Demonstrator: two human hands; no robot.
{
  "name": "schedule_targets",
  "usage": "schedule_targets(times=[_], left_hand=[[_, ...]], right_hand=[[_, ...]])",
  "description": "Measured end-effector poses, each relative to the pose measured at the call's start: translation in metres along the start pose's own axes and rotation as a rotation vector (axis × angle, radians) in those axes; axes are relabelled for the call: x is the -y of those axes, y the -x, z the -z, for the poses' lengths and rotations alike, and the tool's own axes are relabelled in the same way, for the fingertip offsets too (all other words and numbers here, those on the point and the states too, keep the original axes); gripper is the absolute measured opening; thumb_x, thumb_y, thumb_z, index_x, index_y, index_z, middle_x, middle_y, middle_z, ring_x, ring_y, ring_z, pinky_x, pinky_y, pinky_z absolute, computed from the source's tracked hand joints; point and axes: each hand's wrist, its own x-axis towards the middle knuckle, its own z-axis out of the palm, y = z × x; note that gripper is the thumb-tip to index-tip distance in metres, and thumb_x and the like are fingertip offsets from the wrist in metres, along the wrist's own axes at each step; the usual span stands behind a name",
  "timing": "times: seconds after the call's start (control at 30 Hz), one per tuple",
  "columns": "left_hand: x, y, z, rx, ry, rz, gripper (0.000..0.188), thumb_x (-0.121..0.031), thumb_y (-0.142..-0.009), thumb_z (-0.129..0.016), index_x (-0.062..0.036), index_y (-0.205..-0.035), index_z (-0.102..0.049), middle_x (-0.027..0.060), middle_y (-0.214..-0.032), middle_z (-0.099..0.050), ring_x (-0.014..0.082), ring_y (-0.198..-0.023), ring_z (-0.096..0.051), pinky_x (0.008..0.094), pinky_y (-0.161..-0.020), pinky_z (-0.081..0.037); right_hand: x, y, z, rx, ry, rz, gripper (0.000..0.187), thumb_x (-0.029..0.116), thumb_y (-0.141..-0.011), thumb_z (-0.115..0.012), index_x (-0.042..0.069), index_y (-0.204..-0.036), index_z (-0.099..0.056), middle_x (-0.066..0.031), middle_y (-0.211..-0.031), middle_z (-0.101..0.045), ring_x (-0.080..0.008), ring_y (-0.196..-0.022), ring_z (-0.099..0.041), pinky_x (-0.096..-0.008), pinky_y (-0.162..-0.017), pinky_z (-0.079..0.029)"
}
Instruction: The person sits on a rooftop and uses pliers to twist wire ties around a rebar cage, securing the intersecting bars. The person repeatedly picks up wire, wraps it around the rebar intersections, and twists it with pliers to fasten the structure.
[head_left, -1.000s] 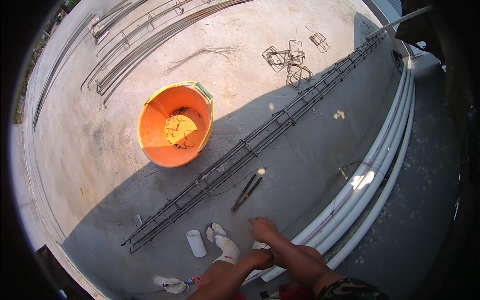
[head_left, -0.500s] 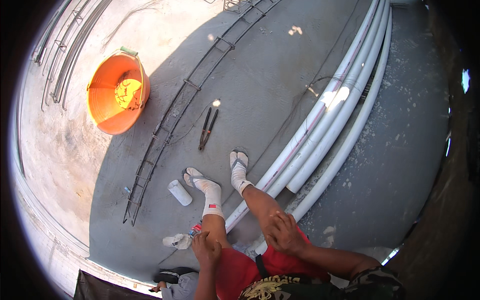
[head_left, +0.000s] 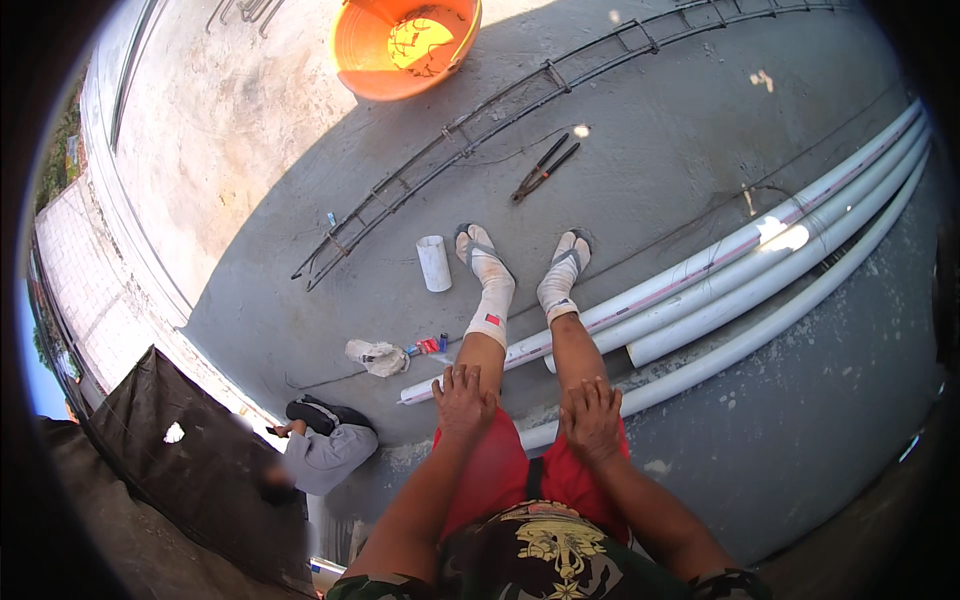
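Observation:
My left hand (head_left: 464,402) rests palm down on my left knee, fingers spread over the bare skin. On my right knee lies my right hand (head_left: 592,418), its fingers stretched out too. Neither hand holds anything. Ahead of my feet, end-cutting pincers (head_left: 546,167) with dark handles lie on the concrete. A short white pipe piece (head_left: 433,263) lies beside my left foot. Left of my left knee are a crumpled pale plastic bag (head_left: 378,357) and a small red packet (head_left: 430,345).
Long white pipes (head_left: 700,262) run under my legs to the right. A steel rebar frame (head_left: 455,146) stretches across the floor ahead. An orange bucket (head_left: 350,52) stands beyond it. At lower left a person in grey (head_left: 335,458) sits near a dark sheet (head_left: 190,440).
My view has swung to the left, bringing the seated person and dark sheet more fully into sight. My hands stay at my knees, now with fingers laid out flatter.

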Motion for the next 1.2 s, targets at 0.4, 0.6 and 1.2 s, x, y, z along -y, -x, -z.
schedule_targets(times=[0.4,0.6,1.2], left_hand=[[0.006,-0.01,-0.01,0.007,0.039,0.041,0.058,-0.035,-0.086,-0.055,-0.0103,-0.138,-0.047,0.0147,-0.141,-0.045,0.036,-0.138,-0.034,0.0606,-0.109,-0.025],[0.013,-0.013,0.009,0.065,0.191,0.096,0.055,-0.033,-0.084,-0.058,-0.0085,-0.133,-0.051,0.0152,-0.135,-0.051,0.0337,-0.13,-0.043,0.0584,-0.106,-0.031],[0.14,-0.332,-0.081,0.019,0.223,0.36,0.06,-0.019,-0.083,-0.057,-0.0089,-0.139,-0.04,0.0232,-0.108,-0.064,0.04,-0.094,-0.065,0.0494,-0.082,-0.052]], right_hand=[[0.003,-0.021,0.008,0.049,0.094,0.044,0.046,0.032,-0.087,-0.059,0.006,-0.125,-0.054,-0.0194,-0.133,-0.049,-0.0406,-0.131,-0.037,-0.065,-0.107,-0.022],[0.003,-0.034,0.012,0.053,0.114,0.064,0.046,0.03,-0.086,-0.061,0.006,-0.125,-0.054,-0.019,-0.133,-0.048,-0.0398,-0.131,-0.037,-0.0635,-0.107,-0.022],[-0.008,-0.052,0.039,0.25,-0.006,0.0,0.047,0.021,-0.079,-0.066,0.005,-0.122,-0.055,-0.0183,-0.129,-0.049,-0.04,-0.13,-0.038,-0.062,-0.107,-0.023]])
